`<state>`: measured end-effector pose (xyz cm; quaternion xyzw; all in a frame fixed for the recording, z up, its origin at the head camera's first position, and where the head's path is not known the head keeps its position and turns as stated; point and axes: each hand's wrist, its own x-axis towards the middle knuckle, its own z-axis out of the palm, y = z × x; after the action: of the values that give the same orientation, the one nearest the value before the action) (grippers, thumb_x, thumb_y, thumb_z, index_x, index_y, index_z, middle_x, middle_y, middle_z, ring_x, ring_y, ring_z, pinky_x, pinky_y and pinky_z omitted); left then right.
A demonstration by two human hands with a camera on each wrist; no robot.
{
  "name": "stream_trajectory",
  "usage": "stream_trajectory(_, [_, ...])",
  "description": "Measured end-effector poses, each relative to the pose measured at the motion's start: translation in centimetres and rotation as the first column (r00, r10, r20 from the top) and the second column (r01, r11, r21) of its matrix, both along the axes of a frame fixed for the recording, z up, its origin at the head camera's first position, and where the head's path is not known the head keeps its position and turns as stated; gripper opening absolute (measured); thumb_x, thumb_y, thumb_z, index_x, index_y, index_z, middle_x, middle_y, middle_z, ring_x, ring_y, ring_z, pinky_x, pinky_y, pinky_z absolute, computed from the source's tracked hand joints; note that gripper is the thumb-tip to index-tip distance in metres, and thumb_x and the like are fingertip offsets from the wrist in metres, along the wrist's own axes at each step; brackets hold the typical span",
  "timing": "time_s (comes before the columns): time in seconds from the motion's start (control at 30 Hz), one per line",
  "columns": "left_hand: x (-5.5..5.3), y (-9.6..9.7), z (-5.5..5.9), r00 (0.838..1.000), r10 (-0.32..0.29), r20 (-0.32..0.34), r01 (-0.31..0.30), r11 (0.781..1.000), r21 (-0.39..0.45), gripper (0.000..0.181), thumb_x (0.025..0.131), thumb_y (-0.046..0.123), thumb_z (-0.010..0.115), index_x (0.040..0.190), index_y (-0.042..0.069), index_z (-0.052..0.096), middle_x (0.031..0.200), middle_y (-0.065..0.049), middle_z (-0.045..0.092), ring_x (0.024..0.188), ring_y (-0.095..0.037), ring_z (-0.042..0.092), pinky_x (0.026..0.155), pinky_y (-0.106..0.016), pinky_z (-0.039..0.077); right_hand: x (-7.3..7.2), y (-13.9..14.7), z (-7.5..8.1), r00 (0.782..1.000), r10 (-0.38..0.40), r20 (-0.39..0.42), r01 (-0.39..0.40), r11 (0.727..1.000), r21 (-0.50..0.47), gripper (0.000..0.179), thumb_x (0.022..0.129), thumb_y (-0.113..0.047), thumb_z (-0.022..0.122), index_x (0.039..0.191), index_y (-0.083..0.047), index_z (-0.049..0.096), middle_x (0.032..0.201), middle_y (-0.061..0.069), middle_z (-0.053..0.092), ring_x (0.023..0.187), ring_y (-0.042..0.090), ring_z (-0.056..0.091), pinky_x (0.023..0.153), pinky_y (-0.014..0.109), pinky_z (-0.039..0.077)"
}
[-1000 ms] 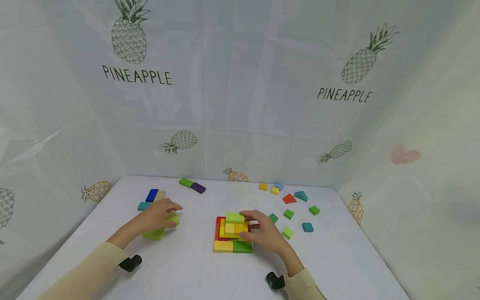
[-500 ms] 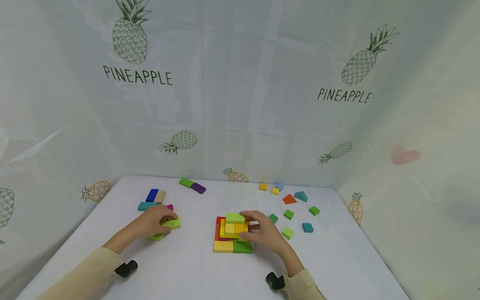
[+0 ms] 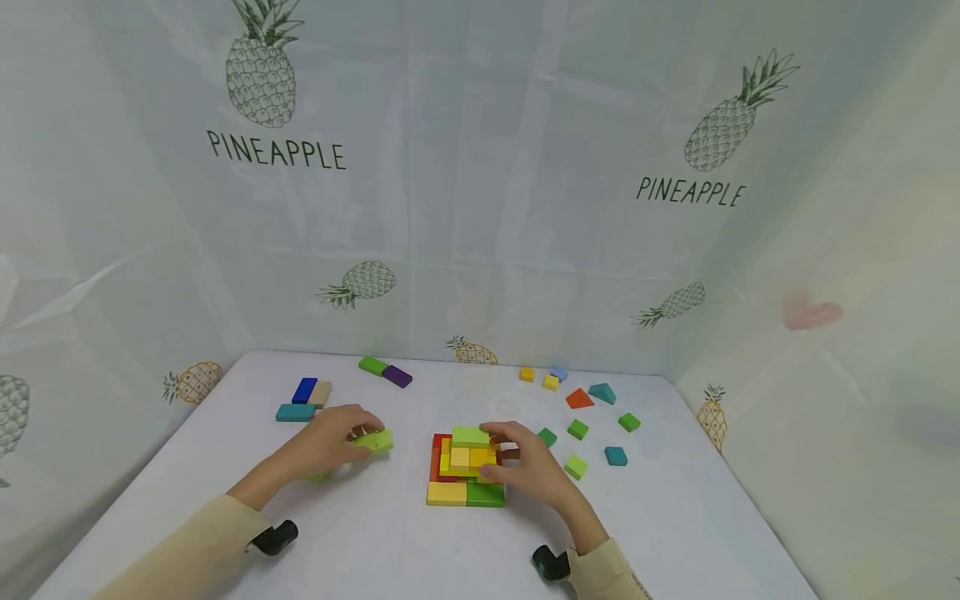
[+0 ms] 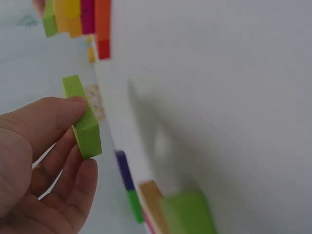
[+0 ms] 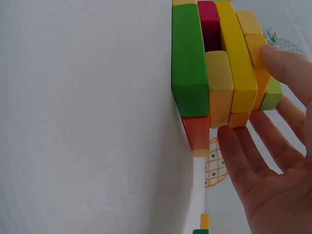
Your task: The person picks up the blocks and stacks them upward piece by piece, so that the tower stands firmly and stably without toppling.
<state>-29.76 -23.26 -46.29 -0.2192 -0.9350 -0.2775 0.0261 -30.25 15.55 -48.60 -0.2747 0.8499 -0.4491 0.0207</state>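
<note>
My left hand (image 3: 333, 437) pinches a light green rectangular block (image 3: 377, 441) between thumb and fingers. In the left wrist view that block (image 4: 87, 124) is raised over the white tabletop, above its shadow. A second light green block (image 4: 187, 214) lies on the table, mostly hidden by the hand in the head view. A stepped stack of colored blocks (image 3: 447, 493) stands at the center, with a light green block (image 3: 470, 437) on top. My right hand (image 3: 531, 467) rests against the stack's right side. Its thumb (image 5: 285, 61) touches an orange block (image 5: 255, 48), and the fingers spread along the side.
Behind my left hand lie a blue block (image 3: 304, 390), a tan block (image 3: 320, 393) and a teal block (image 3: 296, 412). Green (image 3: 372, 365) and purple (image 3: 397, 377) blocks lie farther back. Several small blocks are scattered to the right, among them an orange-red triangle (image 3: 579, 398).
My left hand has closed on a light green block, lifted it from the left group and carried it right toward the stack. The right hand and stack have stayed in place.
</note>
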Motion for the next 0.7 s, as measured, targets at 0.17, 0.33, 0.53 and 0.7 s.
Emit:
stream_trajectory(0.17, [0.2,3.0,1.5,0.998,-0.060,-0.026,0.061,0.998,0.025,0.034,0.090,0.017,0.087,0.121,0.024,0.075,0.107,0.015,0.069,0.101,-0.010,0.065,0.086,-0.026,0.060,0.0,0.1,0.0,1.000,-0.004,-0.005,0.004,1.000,0.003,0.064,0.093,-0.033,0.085,0.150,-0.020,0.059,0.139,-0.007,0.063,0.124,0.019,0.062,0.103,0.036,0.058])
stream_trajectory(0.33, [0.3,6.1,2.6,0.990,-0.128,-0.051,0.130,0.990,0.051,0.035,0.090,0.016,0.087,0.122,0.025,0.077,0.108,0.015,0.070,0.100,-0.008,0.065,0.086,-0.024,0.060,-0.1,0.1,0.1,1.000,0.003,-0.004,-0.003,1.000,0.001,0.065,0.093,-0.032,0.085,0.150,-0.018,0.058,0.139,-0.007,0.063,0.124,0.019,0.062,0.103,0.036,0.058])
stream_trajectory(0.53, [0.1,9.2,2.9,0.982,-0.182,-0.056,0.186,0.981,0.058,0.034,0.091,0.020,0.087,0.123,0.026,0.078,0.105,0.017,0.067,0.097,-0.005,0.063,0.086,-0.021,0.058,0.0,0.1,0.3,1.000,0.006,0.007,-0.006,1.000,0.006,0.064,0.093,-0.033,0.085,0.150,-0.020,0.058,0.140,-0.008,0.062,0.125,0.018,0.061,0.104,0.038,0.058])
stream_trajectory(0.7, [-0.1,11.1,2.6,0.972,-0.226,-0.073,0.230,0.972,0.057,0.032,0.091,0.019,0.086,0.123,0.021,0.079,0.103,0.015,0.065,0.092,-0.008,0.062,0.082,-0.021,0.058,-0.2,0.2,0.2,1.000,0.021,-0.008,-0.021,1.000,-0.005,0.063,0.093,-0.030,0.085,0.149,-0.018,0.059,0.141,-0.007,0.062,0.125,0.019,0.062,0.103,0.037,0.058])
